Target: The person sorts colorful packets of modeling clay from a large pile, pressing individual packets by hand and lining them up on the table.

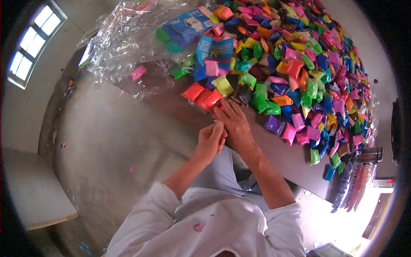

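Observation:
At the near edge of the brown table, my right hand lies with its fingers stretched over the end of a row of red packets. My left hand is closed beside it, thumb against the fingers, just off the table edge; what it pinches, if anything, is too small to make out. A yellow packet and a black packet lie just beyond the right hand. Green packets are to their right.
A large heap of small coloured packets spreads across the table. Clear plastic film is piled at the upper left, next to a blue printed bag. A dark object stands at the right edge. Grey floor shows at left.

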The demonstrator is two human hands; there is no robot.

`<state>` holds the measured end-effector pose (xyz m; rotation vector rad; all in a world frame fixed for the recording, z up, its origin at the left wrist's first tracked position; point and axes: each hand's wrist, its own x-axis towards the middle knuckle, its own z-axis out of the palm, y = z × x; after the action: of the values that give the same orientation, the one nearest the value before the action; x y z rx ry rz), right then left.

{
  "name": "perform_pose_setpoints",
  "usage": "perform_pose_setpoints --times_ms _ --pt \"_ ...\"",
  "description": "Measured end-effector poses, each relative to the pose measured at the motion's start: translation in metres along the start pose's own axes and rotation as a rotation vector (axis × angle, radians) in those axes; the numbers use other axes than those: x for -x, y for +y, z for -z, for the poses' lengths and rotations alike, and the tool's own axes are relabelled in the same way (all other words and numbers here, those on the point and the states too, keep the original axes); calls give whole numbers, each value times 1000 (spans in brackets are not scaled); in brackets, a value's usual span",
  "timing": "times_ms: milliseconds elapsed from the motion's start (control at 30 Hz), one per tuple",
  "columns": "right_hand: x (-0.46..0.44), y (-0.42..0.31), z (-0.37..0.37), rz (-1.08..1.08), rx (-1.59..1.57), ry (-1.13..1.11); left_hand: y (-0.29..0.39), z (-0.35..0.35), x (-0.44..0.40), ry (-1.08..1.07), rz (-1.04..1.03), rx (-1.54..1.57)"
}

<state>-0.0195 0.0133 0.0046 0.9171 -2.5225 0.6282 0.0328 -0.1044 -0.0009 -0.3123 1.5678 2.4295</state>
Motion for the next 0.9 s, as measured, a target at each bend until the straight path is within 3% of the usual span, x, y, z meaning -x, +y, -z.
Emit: perform_pose_setpoints --times_ms 433,500,700,900 --pt "-23 -11 12 20 31 -50 -2 12 7 34 -43 19" --pt "-32 -10 9 147 78 -17 -3 11 7 66 -73 -3" --pt "-26 1 -7 170 54 -179 -3 14 9 48 -53 34" --pt "-41 0 4 247 64 -162 -6 17 9 47 -95 37"
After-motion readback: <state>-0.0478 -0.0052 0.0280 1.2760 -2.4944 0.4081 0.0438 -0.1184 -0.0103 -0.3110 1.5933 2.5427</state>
